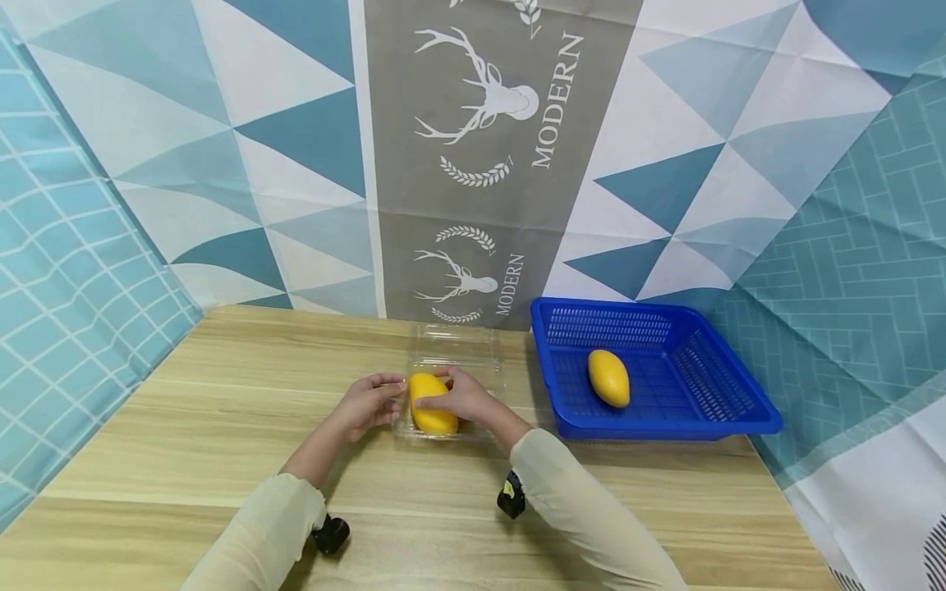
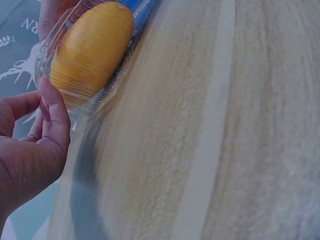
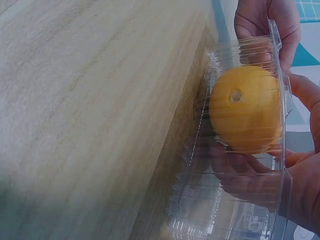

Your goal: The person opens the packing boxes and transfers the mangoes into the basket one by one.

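A yellow mango (image 1: 434, 420) lies inside a clear plastic clamshell box (image 1: 455, 348), whose lid stands open toward the back. My right hand (image 1: 471, 399) reaches into the box from the right and grips the mango, thumb across its top; in the right wrist view, fingers show through the clear wall beside the mango (image 3: 245, 112). At the box's left side, my left hand (image 1: 367, 406) pinches the rim between thumb and finger. The left wrist view shows these fingertips (image 2: 52, 95) at the ribbed edge, close to the mango (image 2: 95, 50).
To the right stands a blue plastic basket (image 1: 665, 428) with a second mango (image 1: 609, 377) in it. Everything rests on a wood-grain table (image 1: 244, 394). Patterned cloth (image 1: 488, 205) hangs behind the table and along both sides.
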{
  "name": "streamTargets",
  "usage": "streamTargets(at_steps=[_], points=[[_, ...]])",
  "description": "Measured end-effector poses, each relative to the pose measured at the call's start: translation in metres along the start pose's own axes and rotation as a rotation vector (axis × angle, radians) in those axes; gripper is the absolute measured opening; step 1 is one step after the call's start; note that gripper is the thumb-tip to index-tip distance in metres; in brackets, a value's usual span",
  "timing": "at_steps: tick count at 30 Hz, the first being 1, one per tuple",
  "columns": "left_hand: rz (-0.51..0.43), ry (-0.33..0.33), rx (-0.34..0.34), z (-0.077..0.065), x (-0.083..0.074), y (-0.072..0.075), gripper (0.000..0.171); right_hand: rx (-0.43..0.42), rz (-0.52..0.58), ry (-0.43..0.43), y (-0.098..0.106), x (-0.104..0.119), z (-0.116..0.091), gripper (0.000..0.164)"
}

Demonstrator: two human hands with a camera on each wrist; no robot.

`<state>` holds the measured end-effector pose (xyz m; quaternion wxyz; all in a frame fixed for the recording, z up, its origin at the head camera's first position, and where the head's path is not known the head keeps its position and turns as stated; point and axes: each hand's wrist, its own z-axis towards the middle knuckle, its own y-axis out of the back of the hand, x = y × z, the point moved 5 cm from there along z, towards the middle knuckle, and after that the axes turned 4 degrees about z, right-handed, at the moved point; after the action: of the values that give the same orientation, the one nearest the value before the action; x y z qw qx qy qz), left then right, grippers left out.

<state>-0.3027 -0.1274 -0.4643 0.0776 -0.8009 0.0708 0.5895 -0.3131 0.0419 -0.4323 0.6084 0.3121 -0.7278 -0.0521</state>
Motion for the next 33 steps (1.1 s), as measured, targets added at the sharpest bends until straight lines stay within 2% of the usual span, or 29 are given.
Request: streamTargets(at_steps=[11, 21, 28, 33], points=[[0.005, -0.011, 0.018, -0.001, -0.001, 0.000, 0.046, -0.030, 0.034, -0.004, -0.005, -0.001, 0.001, 0.075], [-0.008, -0.009, 0.007, -0.001, -0.001, 0.000, 0.046, -0.057, 0.052, -0.008, -0.011, 0.000, -0.001, 0.085], [0.007, -0.005, 0.001, 0.000, 0.002, 0.000, 0.043, -0.125, -0.057, 0.016, -0.015, 0.004, -0.003, 0.091], [0.006, -0.004, -0.004, 0.000, 0.002, -0.001, 0.043, -0.137, -0.095, 0.047, -0.018, 0.003, -0.001, 0.094]])
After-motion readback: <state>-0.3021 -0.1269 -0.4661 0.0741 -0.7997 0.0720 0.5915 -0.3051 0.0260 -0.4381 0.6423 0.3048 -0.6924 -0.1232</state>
